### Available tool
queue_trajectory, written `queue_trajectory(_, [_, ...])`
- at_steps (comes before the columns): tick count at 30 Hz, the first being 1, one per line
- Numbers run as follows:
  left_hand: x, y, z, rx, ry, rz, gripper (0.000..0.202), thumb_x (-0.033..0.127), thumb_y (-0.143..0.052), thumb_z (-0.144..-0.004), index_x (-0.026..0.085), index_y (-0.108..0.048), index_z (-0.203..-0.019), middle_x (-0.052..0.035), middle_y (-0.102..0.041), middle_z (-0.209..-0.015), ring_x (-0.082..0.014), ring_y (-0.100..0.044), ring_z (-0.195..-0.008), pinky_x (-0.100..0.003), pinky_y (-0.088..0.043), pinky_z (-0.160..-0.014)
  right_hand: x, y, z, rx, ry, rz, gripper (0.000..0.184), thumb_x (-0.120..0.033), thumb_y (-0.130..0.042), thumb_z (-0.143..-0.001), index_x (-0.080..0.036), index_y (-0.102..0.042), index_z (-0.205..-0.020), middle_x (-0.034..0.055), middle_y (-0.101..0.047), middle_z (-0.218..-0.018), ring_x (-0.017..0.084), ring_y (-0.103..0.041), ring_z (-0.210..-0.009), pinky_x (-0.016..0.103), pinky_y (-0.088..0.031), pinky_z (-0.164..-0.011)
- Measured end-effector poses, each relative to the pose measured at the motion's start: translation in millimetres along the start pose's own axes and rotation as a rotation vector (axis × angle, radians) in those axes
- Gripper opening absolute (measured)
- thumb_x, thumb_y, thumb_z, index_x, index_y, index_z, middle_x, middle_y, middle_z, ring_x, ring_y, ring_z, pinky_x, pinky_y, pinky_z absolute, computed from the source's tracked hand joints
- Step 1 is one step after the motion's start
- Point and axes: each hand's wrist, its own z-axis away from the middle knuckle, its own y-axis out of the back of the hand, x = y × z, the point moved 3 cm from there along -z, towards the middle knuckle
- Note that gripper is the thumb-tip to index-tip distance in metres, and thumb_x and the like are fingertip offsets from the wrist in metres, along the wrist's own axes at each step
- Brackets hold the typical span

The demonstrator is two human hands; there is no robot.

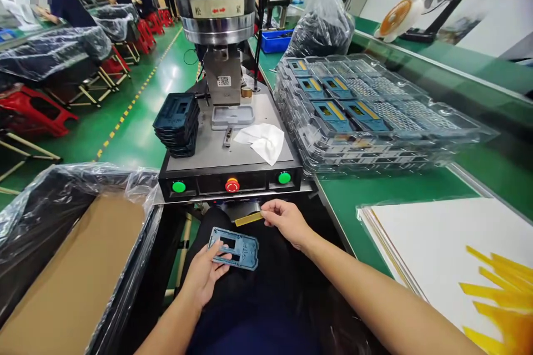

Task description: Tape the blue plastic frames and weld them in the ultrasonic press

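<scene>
My left hand [206, 274] grips a blue-grey plastic housing [249, 252] by its left end, above my lap. Two rectangular openings show in the housing, and its ribbed side faces up. In my right hand [287, 222], thumb and fingertips pinch one end of a thin yellow strip [248, 219]. The strip points left, just above the housing and apart from it. Ahead stands a press machine [224, 75] with a light grey fixture [233, 115] under its head. A stack of dark housings [177, 122] sits at the left of the machine's bed.
Green buttons [179, 187] and a red stop button [232, 184] line the machine's front. A white cloth [264, 141] lies on the bed. Stacked clear trays [375, 100] hold several housings at right. Yellow strips [499, 288] lie on white sheets [420, 233]. A lined box [79, 266] stands left.
</scene>
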Motion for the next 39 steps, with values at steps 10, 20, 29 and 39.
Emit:
queue_trajectory(10, [5.6,-10.8,11.1,-0.139,-0.021,0.115,0.026,0.007,-0.064,-0.078,0.018,-0.054,-0.099,-0.0096,-0.071,-0.091,-0.019,-0.068,-0.093,-0.033,-0.052,-0.086,1.2,-2.1,1.7,-0.055,-0.044,-0.038,0.027,-0.034,-0.074,-0.063,-0.014,-0.064,-0.078,-0.0017,-0.061,-0.064,0.011,-0.059,-0.056,0.024,-0.047,-0.056])
queue_trajectory(20, [7.8,-23.8,23.9,-0.331,-0.139,0.082,0.053,0.011,-0.075,-0.069,0.024,-0.045,-0.11,-0.0059,-0.07,-0.104,-0.0284,-0.064,-0.106,-0.042,-0.046,-0.096,5.3,-15.0,12.8,-0.164,-0.073,0.061,0.023,-0.034,-0.072,-0.064,-0.016,-0.065,-0.075,-0.0004,-0.065,-0.067,0.011,-0.06,-0.052,0.024,-0.048,-0.053])
queue_trajectory(29, [8.5,-35.1,29.3,-0.358,-0.193,0.028,0.053,0.014,-0.077,-0.068,0.023,-0.044,-0.108,-0.0043,-0.071,-0.101,-0.0266,-0.064,-0.106,-0.042,-0.045,-0.096,5.6,-17.2,14.8,-0.228,-0.031,0.162,0.022,-0.036,-0.068,-0.067,-0.016,-0.065,-0.075,-0.0006,-0.063,-0.065,0.012,-0.061,-0.051,0.023,-0.046,-0.052])
queue_trajectory(39, [10.1,-38.6,28.9,-0.339,-0.213,0.038,0.054,0.013,-0.078,-0.065,0.023,-0.045,-0.106,-0.0049,-0.071,-0.103,-0.0275,-0.064,-0.106,-0.042,-0.046,-0.095,5.8,-19.2,15.1,-0.27,-0.013,0.172,0.023,-0.039,-0.068,-0.069,-0.017,-0.064,-0.075,-0.0014,-0.062,-0.059,0.012,-0.06,-0.05,0.023,-0.045,-0.051])
